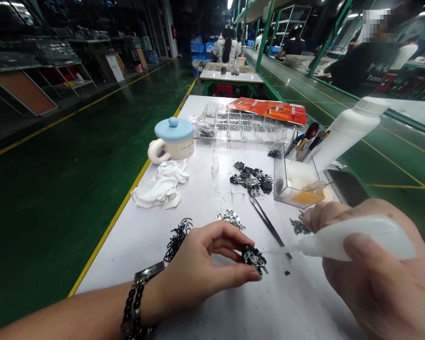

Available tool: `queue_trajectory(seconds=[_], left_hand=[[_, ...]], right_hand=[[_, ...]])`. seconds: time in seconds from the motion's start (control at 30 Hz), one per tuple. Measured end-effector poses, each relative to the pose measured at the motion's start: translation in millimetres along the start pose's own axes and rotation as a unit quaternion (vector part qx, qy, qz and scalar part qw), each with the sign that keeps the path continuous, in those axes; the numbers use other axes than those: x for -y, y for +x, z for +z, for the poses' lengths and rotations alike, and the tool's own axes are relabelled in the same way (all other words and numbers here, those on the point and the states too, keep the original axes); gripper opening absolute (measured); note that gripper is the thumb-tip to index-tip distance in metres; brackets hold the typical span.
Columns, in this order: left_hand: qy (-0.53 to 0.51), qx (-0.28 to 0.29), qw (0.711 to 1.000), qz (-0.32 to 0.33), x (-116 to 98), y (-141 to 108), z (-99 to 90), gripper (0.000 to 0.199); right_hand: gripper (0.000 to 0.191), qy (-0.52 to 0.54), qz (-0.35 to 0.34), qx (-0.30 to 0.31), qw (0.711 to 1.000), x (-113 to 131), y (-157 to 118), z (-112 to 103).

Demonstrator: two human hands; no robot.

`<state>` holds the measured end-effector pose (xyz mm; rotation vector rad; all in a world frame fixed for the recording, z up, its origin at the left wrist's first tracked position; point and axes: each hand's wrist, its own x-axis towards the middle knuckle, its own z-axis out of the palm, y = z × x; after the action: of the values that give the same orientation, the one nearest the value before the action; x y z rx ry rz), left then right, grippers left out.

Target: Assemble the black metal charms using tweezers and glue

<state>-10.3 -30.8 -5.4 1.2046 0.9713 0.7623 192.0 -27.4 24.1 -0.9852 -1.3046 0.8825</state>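
Between the thumb and fingers of my left hand (212, 259) is a small black and silver mechanical part (254, 259). My right hand (382, 264) grips a translucent white squeeze bottle (368, 236), lying nearly level, its thin nozzle pointing left at the part. Whether the nozzle tip touches the part I cannot tell. Black tweezers (269, 219) lie on the table just beyond the part. Past my left hand sit small silver pieces (231, 218) and a heap of thin black pieces (178, 237). Farther off is a pile of similar black assemblies (253, 178).
A lidded mug (175, 141) and crumpled white cloth (161, 184) stand left. On the right are a clear box (293, 184), a large white bottle (350, 132) and a dark phone (347, 186). A divided clear tray (241, 125) lies behind, under an orange packet (272, 111).
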Motion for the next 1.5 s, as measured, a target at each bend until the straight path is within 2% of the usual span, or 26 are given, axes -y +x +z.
queue_trajectory(seconds=[0.13,0.27,0.47,0.67,0.87,1.0,1.23,1.4,1.5], left_hand=[[0.001,0.006,1.000,0.017,1.3,0.9,-0.2,0.036],[0.007,0.001,1.000,0.012,0.8,0.9,0.1,0.035],[0.006,0.003,1.000,0.003,0.2,1.0,0.8,0.035],[0.011,0.001,1.000,0.009,0.6,1.3,0.4,0.035],[0.009,0.001,1.000,0.017,1.1,0.7,0.1,0.034],[0.010,0.003,1.000,0.018,0.5,1.0,0.3,0.034],[0.018,0.000,1.000,0.020,1.2,1.1,-0.3,0.035],[0.019,0.002,0.999,0.027,1.6,1.0,-0.4,0.035],[0.016,0.003,1.000,0.027,1.1,0.8,0.7,0.035]], right_hand=[[0.017,-0.035,0.003,0.001,0.999,-0.9,-3.0,-3.0],[0.013,-0.029,0.002,0.018,0.999,-3.5,-6.3,-6.3],[0.015,-0.037,-0.003,0.006,0.999,-3.3,-5.1,-5.1],[0.011,-0.016,-0.005,0.030,0.999,-7.1,-4.9,-4.2],[0.016,-0.043,-0.006,0.005,0.999,-3.0,-5.5,-4.0],[0.016,-0.043,0.002,0.013,0.999,-2.2,-5.3,-3.3],[0.021,0.012,0.016,-0.030,0.999,-2.2,-3.1,-2.9],[0.023,0.022,0.029,0.012,0.999,-5.0,-4.3,-3.3],[0.022,0.020,0.026,0.012,0.999,-6.4,-5.4,-2.4]])
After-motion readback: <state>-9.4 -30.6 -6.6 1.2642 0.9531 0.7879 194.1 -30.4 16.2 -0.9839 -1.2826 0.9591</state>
